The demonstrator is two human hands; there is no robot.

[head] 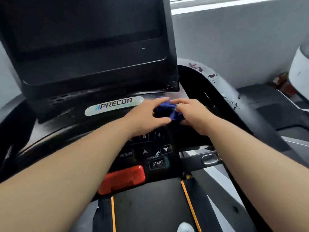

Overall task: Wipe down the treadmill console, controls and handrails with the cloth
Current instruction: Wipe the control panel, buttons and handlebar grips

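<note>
A bunched blue cloth [168, 108] is held between both hands above the black treadmill deck, just under the lower edge of the console screen [93, 47]. It is gripped by the left hand [145, 116] from its own side: the fingers [157, 101] are curved over the top of the cloth and the thumb is brought in beneath it, so the fabric is clamped in a C-shaped hold. On the other side, the right hand [194, 114] is curled round the cloth, with its fingers folded onto the fabric; their tips are partly hidden by the folds.

Just to the left of the left fingers, a silver PRECOR badge [115, 104] is seen on the deck. Directly below both sets of fingers, nearer the person, the number keypad [150, 136] is partly covered by the left wrist. Further below are the START button [158, 163] and the red stop bar [123, 179]. Beyond the right fingers, to the right, the curved handrail [222, 91] is seen with peeling paint. A metal grip sensor [209, 159] lies under the right forearm.
</note>
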